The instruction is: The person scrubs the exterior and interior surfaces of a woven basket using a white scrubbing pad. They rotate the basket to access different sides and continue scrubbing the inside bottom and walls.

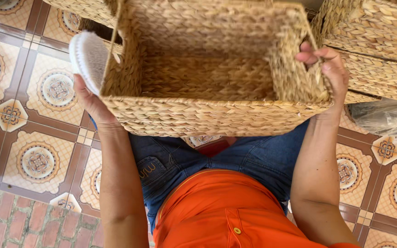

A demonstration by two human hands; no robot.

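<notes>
The woven basket point(207, 78) is gripped between the left hand point(93, 103), pressed against its left wall beside a white brush point(87, 57), and the right hand point(329, 69), closed over its right rim, above the lap and the tiled floor point(37, 138).

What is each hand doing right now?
Left hand: pressed against the basket's left side, beside a white brush; grip cannot be told.
Right hand: closed on the basket's right rim.
</notes>
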